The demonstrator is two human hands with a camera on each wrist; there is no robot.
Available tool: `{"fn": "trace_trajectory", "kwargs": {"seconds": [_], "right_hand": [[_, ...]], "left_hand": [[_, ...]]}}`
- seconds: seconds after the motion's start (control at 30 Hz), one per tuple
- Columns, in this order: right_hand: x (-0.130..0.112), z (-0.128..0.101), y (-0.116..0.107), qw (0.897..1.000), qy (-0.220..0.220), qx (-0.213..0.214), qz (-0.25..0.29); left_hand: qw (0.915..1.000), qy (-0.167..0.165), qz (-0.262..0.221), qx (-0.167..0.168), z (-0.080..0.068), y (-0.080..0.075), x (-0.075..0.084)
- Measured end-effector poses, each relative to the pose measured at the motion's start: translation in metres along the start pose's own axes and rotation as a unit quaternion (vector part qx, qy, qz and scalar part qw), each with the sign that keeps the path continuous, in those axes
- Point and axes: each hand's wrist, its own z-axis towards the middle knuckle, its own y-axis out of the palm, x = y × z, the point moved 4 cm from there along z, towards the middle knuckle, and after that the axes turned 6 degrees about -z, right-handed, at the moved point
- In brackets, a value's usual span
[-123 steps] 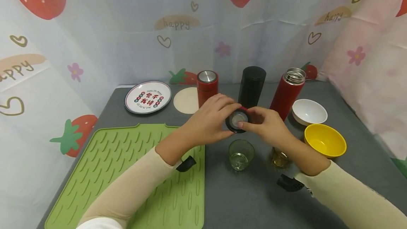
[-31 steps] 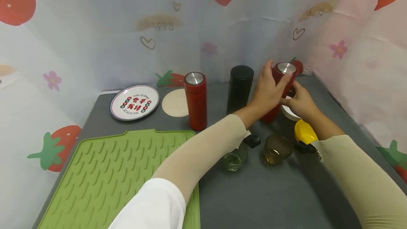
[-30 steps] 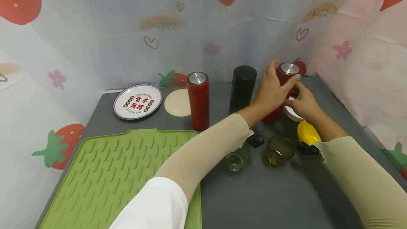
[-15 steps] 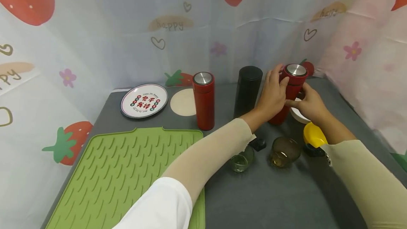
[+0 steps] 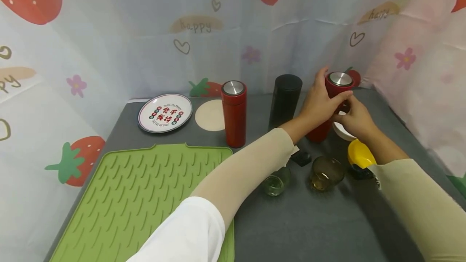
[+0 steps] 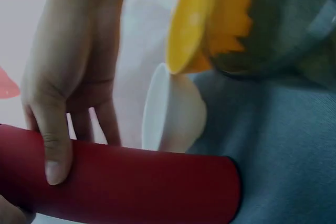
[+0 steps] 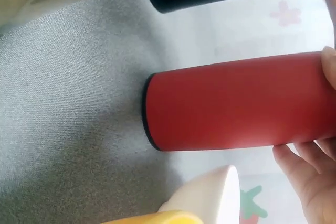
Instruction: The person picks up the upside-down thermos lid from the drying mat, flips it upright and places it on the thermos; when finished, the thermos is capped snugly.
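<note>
A red thermos [image 5: 320,130] with a silver-topped cap [image 5: 340,79] stands upright at the back right of the table. My left hand [image 5: 320,96] wraps round the cap end from the left. Lower down, my right hand [image 5: 358,120] holds the body from the right. In the left wrist view, the thumb of the right hand [image 6: 73,72] lies across the red thermos [image 6: 131,182]. The right wrist view shows the thermos base [image 7: 152,111] at the grey cloth, with fingers of the right hand [image 7: 307,182] against the body.
Left of the held thermos stand a black bottle [image 5: 285,96] and another red thermos [image 5: 234,116]. A greenish glass [image 5: 274,185] and an amber glass [image 5: 322,177] are in front. White [image 5: 342,132] and yellow bowls [image 5: 358,155], a plate [image 5: 165,114], beige disc [image 5: 209,116] and green mat [image 5: 145,189] surround.
About four seconds ago both hands held a dark-rimmed cap above the greenish glass, and the thermos was uncapped. Now the cap is on it. Over the last second the left fingers have shifted round the cap.
</note>
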Motion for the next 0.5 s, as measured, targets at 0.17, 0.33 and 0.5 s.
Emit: {"fn": "trace_trajectory", "kwargs": {"seconds": [0.17,0.33,0.5], "right_hand": [[-0.001,0.000,0.002,1.000,0.009,-0.004,0.011],[0.001,-0.002,0.003,1.000,-0.005,0.004,0.005],[0.000,-0.002,0.001,0.999,-0.026,0.019,-0.019]], "left_hand": [[0.9979,0.060,-0.015,-0.017,-0.010,-0.002,-0.007],[0.9995,0.030,-0.009,-0.004,-0.012,0.002,-0.007],[0.9966,-0.051,0.037,0.054,-0.006,0.008,0.002]]}}
